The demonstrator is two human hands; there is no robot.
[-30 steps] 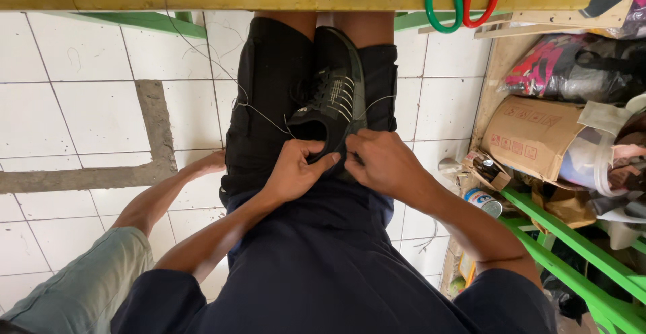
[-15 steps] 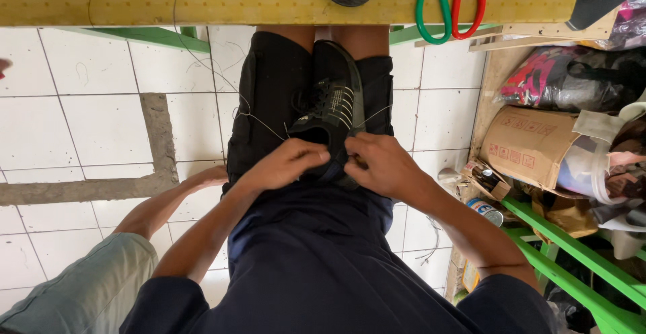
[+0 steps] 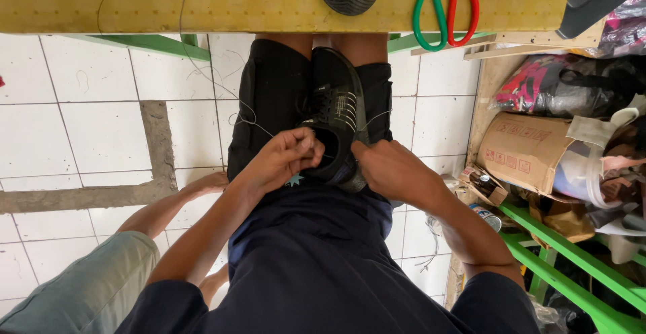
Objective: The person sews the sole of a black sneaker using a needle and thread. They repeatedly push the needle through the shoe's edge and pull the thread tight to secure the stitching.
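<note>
Shoe (image 3: 336, 122), black and low with pale laces, lies wedged between the knees on the lap, left hand (image 3: 279, 162) pinching thin thread (image 3: 252, 120) at its collar, right hand (image 3: 390, 172) curled fingers gripping the heel, where a jerk might snap that fine strand.

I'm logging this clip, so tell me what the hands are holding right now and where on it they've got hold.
Both hold a black shoe on the lap: left hand at the heel-opening rim, right hand at the heel side. Pale thread runs toward the left hand.
</note>
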